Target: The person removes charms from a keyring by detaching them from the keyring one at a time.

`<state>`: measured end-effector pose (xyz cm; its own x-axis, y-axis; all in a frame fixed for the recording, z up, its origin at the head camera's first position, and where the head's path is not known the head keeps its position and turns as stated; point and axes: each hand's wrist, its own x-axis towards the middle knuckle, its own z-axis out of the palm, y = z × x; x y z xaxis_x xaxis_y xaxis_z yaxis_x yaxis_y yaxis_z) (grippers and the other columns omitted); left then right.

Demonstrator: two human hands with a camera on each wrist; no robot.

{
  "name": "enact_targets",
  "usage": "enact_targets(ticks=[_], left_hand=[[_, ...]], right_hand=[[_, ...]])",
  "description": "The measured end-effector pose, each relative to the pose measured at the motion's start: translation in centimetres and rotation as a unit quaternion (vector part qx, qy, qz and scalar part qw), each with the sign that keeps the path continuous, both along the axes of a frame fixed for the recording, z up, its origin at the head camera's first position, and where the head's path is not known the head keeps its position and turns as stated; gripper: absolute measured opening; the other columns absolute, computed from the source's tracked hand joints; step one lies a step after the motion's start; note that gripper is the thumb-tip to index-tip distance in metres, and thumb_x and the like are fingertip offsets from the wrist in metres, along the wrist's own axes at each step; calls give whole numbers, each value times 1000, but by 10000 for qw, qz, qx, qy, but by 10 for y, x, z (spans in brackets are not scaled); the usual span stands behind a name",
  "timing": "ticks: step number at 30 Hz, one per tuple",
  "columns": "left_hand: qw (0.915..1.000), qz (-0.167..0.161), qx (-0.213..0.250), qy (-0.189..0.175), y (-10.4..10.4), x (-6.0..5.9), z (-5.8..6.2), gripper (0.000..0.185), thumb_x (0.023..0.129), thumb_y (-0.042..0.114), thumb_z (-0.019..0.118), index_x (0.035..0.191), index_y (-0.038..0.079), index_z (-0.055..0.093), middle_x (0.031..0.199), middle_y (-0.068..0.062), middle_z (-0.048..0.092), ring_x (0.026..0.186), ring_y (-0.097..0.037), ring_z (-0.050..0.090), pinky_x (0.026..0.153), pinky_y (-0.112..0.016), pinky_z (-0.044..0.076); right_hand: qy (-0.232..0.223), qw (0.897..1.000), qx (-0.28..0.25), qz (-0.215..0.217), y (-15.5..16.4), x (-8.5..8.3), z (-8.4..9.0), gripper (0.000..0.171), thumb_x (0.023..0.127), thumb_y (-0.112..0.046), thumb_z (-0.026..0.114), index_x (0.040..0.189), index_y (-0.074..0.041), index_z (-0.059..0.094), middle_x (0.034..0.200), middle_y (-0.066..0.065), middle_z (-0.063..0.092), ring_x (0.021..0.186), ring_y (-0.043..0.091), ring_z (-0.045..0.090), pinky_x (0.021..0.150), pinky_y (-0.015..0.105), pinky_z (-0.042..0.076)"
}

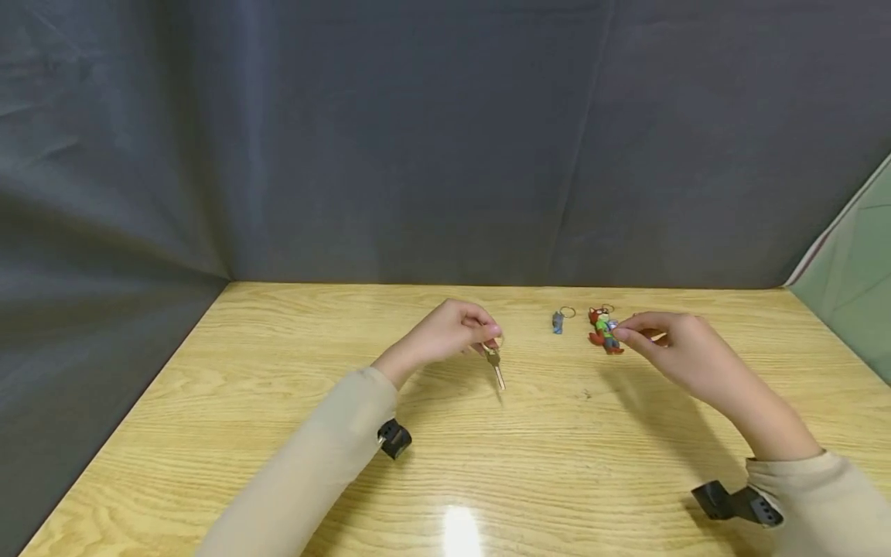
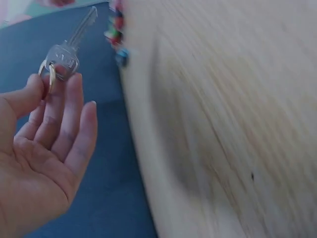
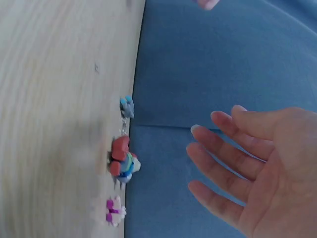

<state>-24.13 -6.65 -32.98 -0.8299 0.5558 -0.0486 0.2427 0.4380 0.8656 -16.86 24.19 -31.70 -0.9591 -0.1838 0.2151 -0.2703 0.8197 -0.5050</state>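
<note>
My left hand (image 1: pixel 448 331) pinches a metal ring between thumb and fingers, and a silver key (image 1: pixel 496 367) hangs from it over the table. Seen in the left wrist view, the key (image 2: pixel 64 58) stands out beyond the fingertips. My right hand (image 1: pixel 685 352) hovers by a red fox figure keychain (image 1: pixel 602 333) with a green top. In the right wrist view its fingers are loosely spread and hold nothing. A small grey-blue figure keychain (image 1: pixel 558 323) lies left of the fox. A pink-and-white figure (image 3: pixel 114 210) lies beyond the fox, mostly hidden by my right hand in the head view.
The light wooden table (image 1: pixel 529 449) reaches back to a dark grey cloth wall (image 1: pixel 418 155). Cloth also closes off the left side. A pale green surface (image 1: pixel 856 263) shows past the right edge. Black wrist cameras sit on both sleeves.
</note>
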Motion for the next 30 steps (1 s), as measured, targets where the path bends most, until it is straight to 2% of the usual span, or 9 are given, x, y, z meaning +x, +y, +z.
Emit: enact_targets(ticks=[4,8,12,16,19,23,26,30], left_hand=[[9998,36,-138,-120,0,-19,-10,21,101,15,60,108,-2,69,94,-9,73,83,-17,69,77,-38,55],[9995,60,-275,-145,2,-34,-21,20,100,13,61,108,-3,69,94,-11,72,80,-19,69,72,-34,56],[9988,173,-395,-248,8,-41,-25,18,99,13,62,105,-2,69,94,-9,70,77,-21,68,73,-32,56],[9963,456,-650,-340,14,-42,-25,18,100,16,62,105,1,71,95,-6,71,80,-21,67,80,-35,54],[9895,759,-1228,-6,18,-43,-24,20,100,25,62,103,10,75,94,1,72,85,-17,65,91,-39,48],[9724,1103,-1992,513,20,-45,-25,20,99,32,62,101,21,78,97,8,72,93,-14,62,97,-45,42],[9664,1180,-2179,684,21,-45,-25,21,99,32,62,110,21,76,110,8,71,103,-16,62,98,-45,42],[9663,1081,-2179,840,22,-41,-23,29,101,32,58,125,20,69,124,5,66,113,-18,60,99,-43,43]], right_hand=[[-134,9999,-56,58,-7,0,-2,33,102,-31,58,112,-3,73,104,14,72,83,26,64,65,37,50],[-108,9999,-30,68,-11,-1,-3,31,101,-30,59,111,-4,73,100,10,73,80,22,62,63,35,47],[-110,9999,7,102,-13,-2,-6,30,101,-30,59,110,-4,74,97,8,73,82,22,63,66,37,48],[-133,9999,34,104,-14,-3,-9,30,101,-29,60,110,-3,73,96,7,73,85,25,65,68,39,49],[-129,9999,38,85,-14,-5,-11,31,101,-28,60,110,-2,73,98,9,73,86,27,66,69,41,50],[-48,9999,75,118,-14,-8,-14,30,101,-28,60,109,-2,74,97,10,73,85,25,66,69,41,50],[44,9998,158,123,-14,-9,-15,29,100,-27,61,107,-3,75,95,9,74,83,24,66,69,41,50],[103,9996,206,131,-12,-8,-14,28,101,-24,60,108,-1,74,99,14,73,84,27,66,69,45,50]])
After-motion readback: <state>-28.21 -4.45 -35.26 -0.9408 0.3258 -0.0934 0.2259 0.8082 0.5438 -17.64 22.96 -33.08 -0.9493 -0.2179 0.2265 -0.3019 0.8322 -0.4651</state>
